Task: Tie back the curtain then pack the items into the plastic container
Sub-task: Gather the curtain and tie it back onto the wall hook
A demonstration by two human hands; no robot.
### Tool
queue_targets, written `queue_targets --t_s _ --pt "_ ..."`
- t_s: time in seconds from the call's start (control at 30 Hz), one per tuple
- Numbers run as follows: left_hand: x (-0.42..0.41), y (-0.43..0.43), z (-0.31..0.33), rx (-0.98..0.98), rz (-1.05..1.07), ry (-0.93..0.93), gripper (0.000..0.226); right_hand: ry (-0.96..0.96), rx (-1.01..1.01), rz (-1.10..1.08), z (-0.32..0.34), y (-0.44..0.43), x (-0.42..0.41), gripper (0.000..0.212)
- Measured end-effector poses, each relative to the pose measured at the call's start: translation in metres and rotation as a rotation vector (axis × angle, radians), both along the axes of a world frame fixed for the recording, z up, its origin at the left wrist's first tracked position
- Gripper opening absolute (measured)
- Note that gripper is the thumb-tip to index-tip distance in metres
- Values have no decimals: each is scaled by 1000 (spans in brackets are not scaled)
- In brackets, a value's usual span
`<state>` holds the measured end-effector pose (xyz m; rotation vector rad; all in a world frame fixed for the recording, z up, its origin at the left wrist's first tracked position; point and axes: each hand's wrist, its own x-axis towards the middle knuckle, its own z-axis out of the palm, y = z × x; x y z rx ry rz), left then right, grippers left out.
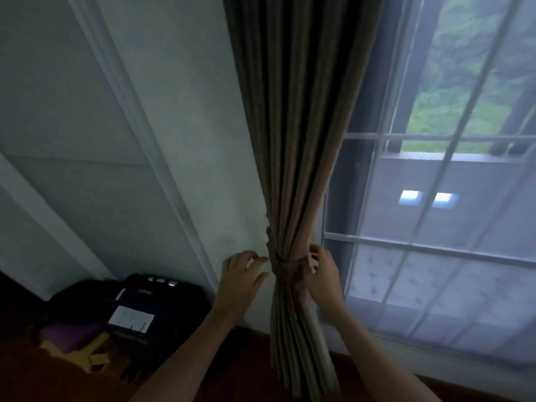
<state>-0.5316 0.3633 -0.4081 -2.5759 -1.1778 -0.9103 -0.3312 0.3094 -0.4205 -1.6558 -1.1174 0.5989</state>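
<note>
Down low, the brown curtain (293, 158) hangs in tight folds between the pale wall (185, 146) and the window (435, 216), cinched narrow by a matching tieback (285, 266) wrapped round it. The left hand (240, 275) sits just beside the bundle's left edge, level with the band, its fingers loosely spread and bent and holding nothing; whether a fingertip touches the cloth cannot be told. The right hand (323, 275) is at the bundle's right edge, its fingers curled in against the tieback and gripping it there, with a small white piece (312, 262) showing at the thumb side. Below the band the folds fan out toward the dark wooden floor (255, 369). A black bag (162, 303) with a white label lies on the floor against the wall.
</note>
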Motion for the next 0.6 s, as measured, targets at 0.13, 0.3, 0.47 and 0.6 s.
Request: queue_targets --t_s 0.13,0.3,0.47,0.6 --pt "28 4 9 -106 -53 25 30 -356 72 36 -3 -10 19 22" --pt "56 10 23 -118 -36 -54 10 -503 20 -5 21 -8 36 0" --pt "68 5 49 -210 14 -451 15 -426 225 -62 72 -24 22 18" --pt "69 10 56 -164 -26 -376 21 -550 284 -79 90 -17 14 23"
